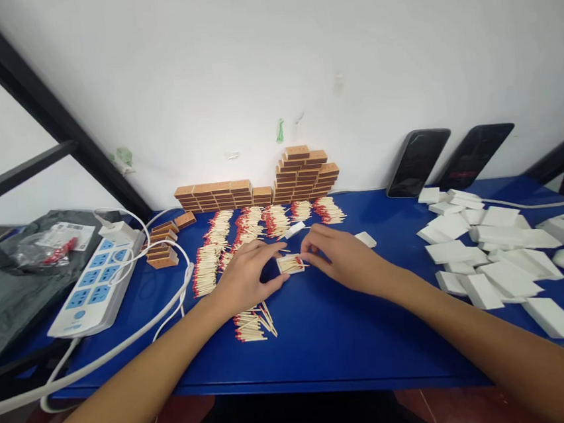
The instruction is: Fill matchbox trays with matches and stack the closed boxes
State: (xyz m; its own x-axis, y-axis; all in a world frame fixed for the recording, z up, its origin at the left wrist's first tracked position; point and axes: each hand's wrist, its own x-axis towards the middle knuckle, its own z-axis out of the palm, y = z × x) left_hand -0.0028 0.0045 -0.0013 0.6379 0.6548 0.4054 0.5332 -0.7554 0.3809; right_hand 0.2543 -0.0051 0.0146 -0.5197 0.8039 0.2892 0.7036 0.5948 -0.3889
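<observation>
Two bare hands flank a white rectangular cardboard tray [295, 271] of red-tipped wooden matches [292, 264], the left hand [245, 275] grasping its left end, the right hand [341, 256] at its right, grip unclear, where an uneven push could spill some.

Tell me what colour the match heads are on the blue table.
Red; the match heads show best in the head view.

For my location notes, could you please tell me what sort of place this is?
Probably an indoor workspace, perhaps in a home or dormitory: a blue desk against a white wall, with a power strip on it.
</observation>
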